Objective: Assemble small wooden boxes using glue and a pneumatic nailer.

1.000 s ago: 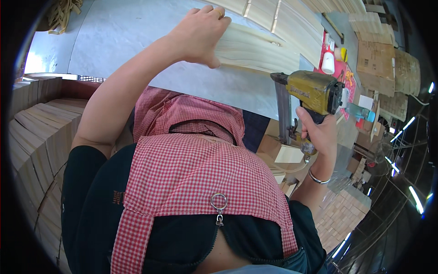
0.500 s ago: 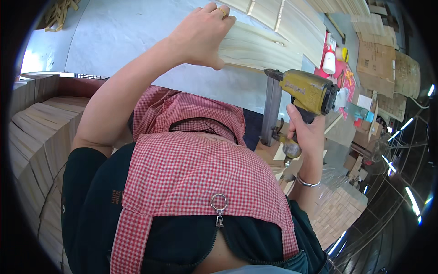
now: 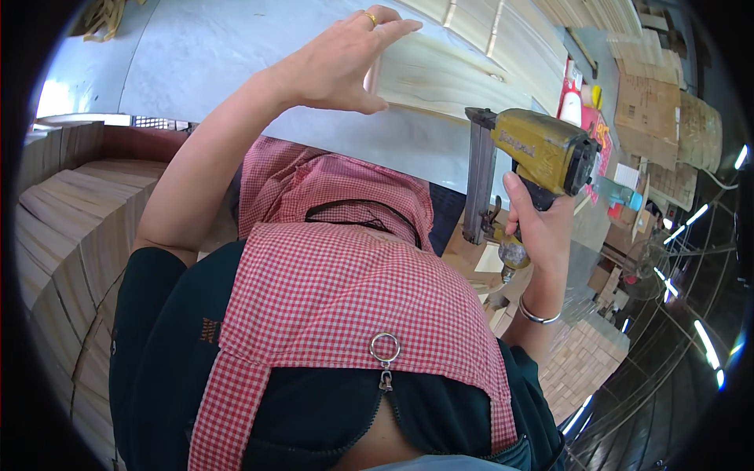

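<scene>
My right hand (image 3: 543, 229) is wrapped round the handle of a yellow and black nail gun (image 3: 532, 147). The gun's long grey magazine stands upright, and its nose is close to the front right edge of a pale wooden board (image 3: 440, 77). My left hand (image 3: 339, 67), with a ring on one finger, is at the board's left end. Its thumb and fingers are spread apart, with a gap showing between them. The board lies on a light grey marbled table (image 3: 212, 59).
More pale boards (image 3: 522, 49) lie behind on the table. A white bottle (image 3: 570, 106) stands to the right, with cardboard boxes (image 3: 646, 98) beyond. Stacked wood pieces (image 3: 86, 212) rise at the left. Tan straps (image 3: 102, 20) lie far left.
My left hand's fingers have stretched out and spread from the board's end. The nail gun in my right hand has shifted slightly right, its nose now a little higher in view.
</scene>
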Demonstrator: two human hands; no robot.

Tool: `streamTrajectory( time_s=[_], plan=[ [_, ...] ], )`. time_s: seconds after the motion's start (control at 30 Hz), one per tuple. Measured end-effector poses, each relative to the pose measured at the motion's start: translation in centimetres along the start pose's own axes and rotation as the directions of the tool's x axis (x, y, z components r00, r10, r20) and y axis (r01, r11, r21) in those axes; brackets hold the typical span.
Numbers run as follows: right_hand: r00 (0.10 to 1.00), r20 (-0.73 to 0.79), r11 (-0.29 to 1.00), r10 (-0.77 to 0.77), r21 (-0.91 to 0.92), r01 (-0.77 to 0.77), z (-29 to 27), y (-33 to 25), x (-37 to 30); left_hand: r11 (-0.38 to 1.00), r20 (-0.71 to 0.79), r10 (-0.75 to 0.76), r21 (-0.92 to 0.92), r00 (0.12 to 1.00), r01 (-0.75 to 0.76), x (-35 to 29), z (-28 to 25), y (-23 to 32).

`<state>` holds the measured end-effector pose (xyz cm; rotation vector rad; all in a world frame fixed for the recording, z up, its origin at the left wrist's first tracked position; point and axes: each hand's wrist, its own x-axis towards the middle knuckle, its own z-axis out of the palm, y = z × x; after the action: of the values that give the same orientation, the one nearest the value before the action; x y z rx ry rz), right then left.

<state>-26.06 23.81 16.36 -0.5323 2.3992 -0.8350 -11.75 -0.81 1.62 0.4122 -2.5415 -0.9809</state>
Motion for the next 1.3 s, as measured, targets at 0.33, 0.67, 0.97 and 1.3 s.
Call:
streamTrajectory(
  time_s=[0.33,0.67,0.97,1.3],
  plan=[
    [0.956,0.206,0.975,-0.21,-0.032,0.222,3.9,-1.8,-0.3,0.988,-0.162,0.122,-0.078,0.979,-0.136,-0.9,2.5,-2.0],
    [0.973,0.223,0.993,-0.064,-0.08,0.084,4.5,-2.8,-0.4,0.984,-0.132,0.051,-0.164,0.99,-0.073,-1.0,2.8,-2.0],
    [0.964,0.221,0.984,-0.149,-0.068,0.167,5.0,-5.1,1.3,0.983,-0.124,0.017,-0.179,0.992,-0.039,-0.8,3.0,-2.1],
    [0.94,0.261,0.965,-0.218,-0.085,0.247,5.2,-5.5,2.9,0.987,-0.11,0.005,-0.16,0.994,-0.023,-0.9,3.2,-2.4]
  ],
)
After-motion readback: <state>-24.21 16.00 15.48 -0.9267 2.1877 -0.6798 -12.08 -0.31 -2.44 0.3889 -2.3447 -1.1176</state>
